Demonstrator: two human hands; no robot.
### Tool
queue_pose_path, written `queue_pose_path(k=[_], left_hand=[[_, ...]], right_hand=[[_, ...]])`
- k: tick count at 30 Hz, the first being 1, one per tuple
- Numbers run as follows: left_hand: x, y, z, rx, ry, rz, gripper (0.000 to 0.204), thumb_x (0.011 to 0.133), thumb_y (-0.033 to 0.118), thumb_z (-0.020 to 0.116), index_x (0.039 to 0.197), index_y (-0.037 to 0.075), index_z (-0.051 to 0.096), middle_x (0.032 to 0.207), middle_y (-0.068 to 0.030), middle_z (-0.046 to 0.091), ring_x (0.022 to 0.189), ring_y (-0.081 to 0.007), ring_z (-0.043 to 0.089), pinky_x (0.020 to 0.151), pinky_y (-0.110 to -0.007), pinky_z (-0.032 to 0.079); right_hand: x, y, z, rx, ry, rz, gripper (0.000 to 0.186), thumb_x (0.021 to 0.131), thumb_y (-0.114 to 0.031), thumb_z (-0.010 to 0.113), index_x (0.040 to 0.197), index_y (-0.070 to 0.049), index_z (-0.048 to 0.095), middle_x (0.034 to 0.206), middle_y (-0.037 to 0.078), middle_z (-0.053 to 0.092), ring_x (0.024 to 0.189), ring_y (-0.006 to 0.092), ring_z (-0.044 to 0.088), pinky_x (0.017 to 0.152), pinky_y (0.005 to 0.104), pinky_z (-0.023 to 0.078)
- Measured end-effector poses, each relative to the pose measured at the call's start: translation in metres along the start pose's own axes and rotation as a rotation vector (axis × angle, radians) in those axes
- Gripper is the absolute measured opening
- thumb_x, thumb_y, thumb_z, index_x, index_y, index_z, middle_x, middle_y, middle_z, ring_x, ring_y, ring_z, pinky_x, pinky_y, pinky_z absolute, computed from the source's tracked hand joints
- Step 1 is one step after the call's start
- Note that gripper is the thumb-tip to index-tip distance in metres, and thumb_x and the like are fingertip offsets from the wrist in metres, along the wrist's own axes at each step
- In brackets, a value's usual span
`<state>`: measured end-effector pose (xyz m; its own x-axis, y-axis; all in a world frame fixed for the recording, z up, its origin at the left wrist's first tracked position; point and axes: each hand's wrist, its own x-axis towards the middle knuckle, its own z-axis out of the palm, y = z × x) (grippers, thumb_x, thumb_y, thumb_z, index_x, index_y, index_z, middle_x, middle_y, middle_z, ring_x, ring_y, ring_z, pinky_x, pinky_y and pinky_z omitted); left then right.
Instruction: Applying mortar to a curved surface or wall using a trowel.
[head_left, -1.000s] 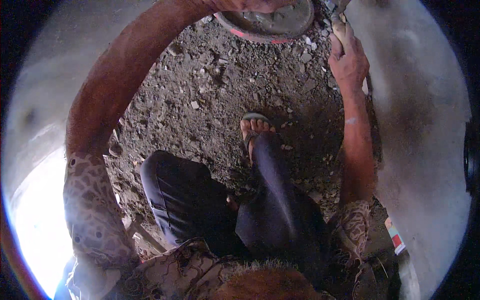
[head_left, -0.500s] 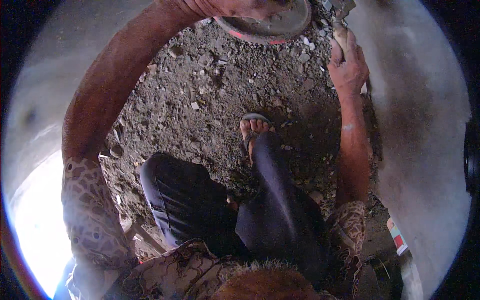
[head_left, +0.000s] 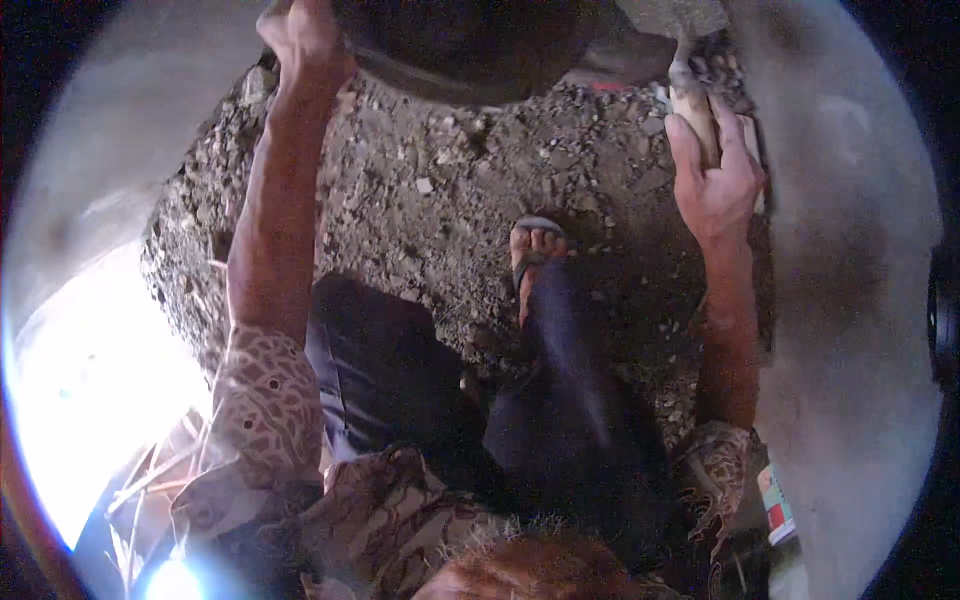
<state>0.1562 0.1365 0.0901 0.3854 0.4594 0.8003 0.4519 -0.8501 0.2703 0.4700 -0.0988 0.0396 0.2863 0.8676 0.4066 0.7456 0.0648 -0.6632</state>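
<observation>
My right hand (head_left: 722, 185) is wrapped around the pale wooden handle of a trowel (head_left: 698, 128), the thumb lying along one side. The trowel's metal blade points away from me and reaches the top of the picture. At the top left, my left hand (head_left: 302, 40) is closed at the left edge of a dark round pan (head_left: 460, 55). The pan is tilted, with its dark underside toward me, and the upper edge of the picture cuts it off. Its contents are hidden, and part of my left fingers too.
Rough ground (head_left: 420, 190) with stones and rubble lies between my arms. A smooth grey surface (head_left: 850, 250) runs along the right side, with a small red, white and green packet (head_left: 775, 505) beside it. My sandalled foot (head_left: 537, 245) rests on the rubble. Bright light comes from the lower left.
My left hand has moved left, from over the pan to its edge. The pan has tipped up, showing its underside. My right hand with the trowel sits slightly lower and farther right in view.
</observation>
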Motion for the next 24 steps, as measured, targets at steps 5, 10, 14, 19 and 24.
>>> queue_pose_path(k=[5,10,14,19,24], left_hand=[[-0.093,0.007,-0.066,-0.115,-0.119,-1.013,0.034,0.079,0.029,0.070,0.076,-0.002,0.057,0.070,-0.0044,0.056,0.062,-0.0165,0.050,0.051,-0.038,0.039],[-0.132,0.032,-0.073,0.043,-0.260,-0.881,0.039,0.078,0.034,0.067,0.083,-0.003,0.059,0.066,-0.0035,0.052,0.063,-0.0149,0.045,0.054,-0.037,0.039],[-0.144,0.039,-0.076,-0.018,-0.214,-0.979,0.044,0.081,0.040,0.069,0.082,-0.003,0.058,0.064,-0.0024,0.050,0.061,-0.0123,0.041,0.053,-0.034,0.038],[-0.159,0.037,-0.080,-0.139,-0.124,-0.966,0.047,0.082,0.043,0.069,0.083,-0.003,0.058,0.063,-0.0023,0.051,0.060,-0.0119,0.042,0.053,-0.034,0.039],[-0.168,0.033,-0.083,-0.132,-0.079,-0.858,0.055,0.084,0.050,0.069,0.083,-0.004,0.059,0.062,-0.0031,0.050,0.059,-0.0118,0.041,0.052,-0.034,0.038]], right_hand=[[0.002,-0.029,0.043,-0.184,-0.473,-0.218,0.042,0.097,-0.028,0.062,0.133,-0.007,0.055,0.110,0.022,0.068,0.092,0.0440,0.067,0.074,0.0475,0.056],[0.021,-0.044,0.135,-0.517,-0.688,-0.479,0.041,0.096,-0.021,0.054,0.135,-0.008,0.049,0.102,0.026,0.067,0.082,0.0432,0.069,0.065,0.0518,0.057],[-0.005,-0.045,0.189,-0.563,-0.702,-0.526,0.039,0.094,-0.017,0.051,0.131,-0.005,0.050,0.099,0.029,0.066,0.072,0.0420,0.069,0.059,0.0517,0.058],[-0.060,-0.033,0.230,-0.404,-0.948,-0.039,0.029,0.097,-0.028,0.053,0.118,-0.012,0.062,0.098,0.020,0.068,0.085,0.0444,0.068,0.067,0.0570,0.057],[-0.064,-0.041,0.234,-0.024,-0.909,-0.395,0.033,0.102,-0.038,0.046,0.098,-0.010,0.064,0.083,0.012,0.065,0.067,0.0334,0.062,0.056,0.0449,0.053]])
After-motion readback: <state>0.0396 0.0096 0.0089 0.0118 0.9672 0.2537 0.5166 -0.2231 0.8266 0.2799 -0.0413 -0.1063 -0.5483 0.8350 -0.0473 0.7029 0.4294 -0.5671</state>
